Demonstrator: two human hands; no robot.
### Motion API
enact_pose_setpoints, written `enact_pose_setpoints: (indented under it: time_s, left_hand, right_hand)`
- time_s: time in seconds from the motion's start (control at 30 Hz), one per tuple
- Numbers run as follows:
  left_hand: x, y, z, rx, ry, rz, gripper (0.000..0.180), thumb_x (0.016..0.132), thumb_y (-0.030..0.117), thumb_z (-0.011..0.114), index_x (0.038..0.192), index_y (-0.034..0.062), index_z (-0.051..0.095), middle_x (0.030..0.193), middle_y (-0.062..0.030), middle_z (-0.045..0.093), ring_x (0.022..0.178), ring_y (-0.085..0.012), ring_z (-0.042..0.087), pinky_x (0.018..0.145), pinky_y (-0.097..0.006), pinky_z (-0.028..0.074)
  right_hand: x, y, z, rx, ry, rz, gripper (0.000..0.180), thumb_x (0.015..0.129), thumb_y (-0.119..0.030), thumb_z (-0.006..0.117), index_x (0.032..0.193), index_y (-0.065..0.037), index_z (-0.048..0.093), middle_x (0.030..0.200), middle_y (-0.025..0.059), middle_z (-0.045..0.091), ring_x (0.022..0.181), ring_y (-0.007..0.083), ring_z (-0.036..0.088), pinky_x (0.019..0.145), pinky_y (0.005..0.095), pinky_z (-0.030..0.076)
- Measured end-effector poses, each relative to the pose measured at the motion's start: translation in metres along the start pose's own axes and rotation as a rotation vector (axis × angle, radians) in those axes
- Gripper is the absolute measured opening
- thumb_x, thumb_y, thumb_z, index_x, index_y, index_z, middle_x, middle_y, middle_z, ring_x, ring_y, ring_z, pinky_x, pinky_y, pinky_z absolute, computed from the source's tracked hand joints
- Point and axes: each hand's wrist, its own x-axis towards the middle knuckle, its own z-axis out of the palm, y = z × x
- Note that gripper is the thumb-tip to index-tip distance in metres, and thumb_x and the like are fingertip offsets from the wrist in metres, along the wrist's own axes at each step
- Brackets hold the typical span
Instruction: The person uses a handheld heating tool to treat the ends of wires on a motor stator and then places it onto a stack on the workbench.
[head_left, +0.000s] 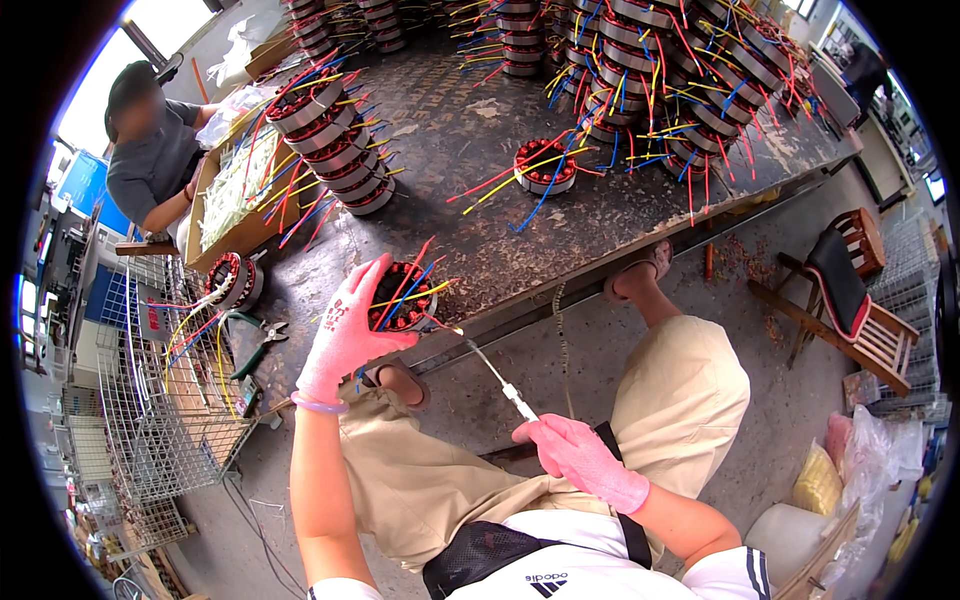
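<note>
My left hand (345, 325), in a pink glove, curls round a motor stator (401, 298) with red windings at the table's near edge. Red, blue and yellow wires stick out of the stator. My right hand (582, 462), also gloved in pink, is closed on a thin lead with a white sleeve-like piece (517, 400). The lead stretches taut from the stator's near side toward that hand; its exact join is too small to make out. Green-handled pliers (262, 350) lie left of my left hand. Another stator (236, 282), with white lacing, rests near them.
A stack of stators (335, 150) stands left on the dark table (440, 150). A single stator (545, 168) sits centrally, with tall stacks (640, 70) behind. A person (150, 150) sits beside a cardboard box (240, 190) at left. Wire racks (160, 400) and a wooden chair (840, 290) flank me.
</note>
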Motion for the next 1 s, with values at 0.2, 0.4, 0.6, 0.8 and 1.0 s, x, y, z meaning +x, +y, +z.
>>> enact_pose_setpoints:
  time_s: [0.2,0.4,0.6,0.8,1.0]
  left_hand:
    - [0.0,-0.001,0.001,0.007,0.003,0.01,0.098,0.055,0.019,0.086,0.14,0.0034,0.039,0.133,-0.0174,0.048,0.122,-0.0345,0.049,0.103,-0.039,0.04]
    - [-0.002,-0.002,0.002,-0.035,0.019,0.028,0.097,0.055,0.018,0.086,0.14,0.0032,0.04,0.133,-0.0166,0.048,0.122,-0.0342,0.049,0.103,-0.039,0.04]
    - [-0.002,-0.004,0.002,-0.042,0.02,0.031,0.098,0.055,0.019,0.086,0.139,0.0016,0.04,0.133,-0.0165,0.049,0.121,-0.0347,0.049,0.103,-0.039,0.041]
    - [-0.002,-0.001,0.0,-0.027,0.009,0.03,0.098,0.056,0.019,0.087,0.14,0.0014,0.039,0.133,-0.0167,0.048,0.122,-0.0347,0.049,0.103,-0.039,0.04]
    - [0.0,-0.002,0.001,-0.03,0.004,0.016,0.098,0.055,0.018,0.086,0.139,0.0012,0.039,0.133,-0.0168,0.048,0.122,-0.035,0.048,0.103,-0.04,0.04]
  right_hand:
    - [0.0,0.006,-0.004,0.091,-0.043,-0.017,0.037,0.101,-0.032,0.044,0.11,0.0,0.06,0.058,-0.0035,0.044,0.049,0.0029,0.034,0.046,0.0191,0.027]
    - [0.001,0.005,-0.001,-0.003,-0.009,-0.035,0.035,0.101,-0.031,0.043,0.107,-0.002,0.062,0.056,-0.0031,0.043,0.049,0.0034,0.034,0.046,0.0202,0.027]
    - [0.0,0.001,0.0,0.029,-0.01,-0.028,0.034,0.101,-0.03,0.043,0.106,-0.003,0.062,0.056,-0.0032,0.044,0.048,0.0035,0.034,0.045,0.0215,0.027]
    - [-0.003,-0.004,0.001,0.037,-0.006,0.014,0.033,0.101,-0.029,0.043,0.106,-0.003,0.062,0.055,-0.0032,0.043,0.046,0.0036,0.033,0.045,0.0217,0.027]
    - [0.0,0.003,0.0,0.022,0.012,-0.033,0.033,0.1,-0.028,0.043,0.105,-0.002,0.063,0.055,-0.0029,0.043,0.046,0.0042,0.033,0.045,0.0222,0.027]
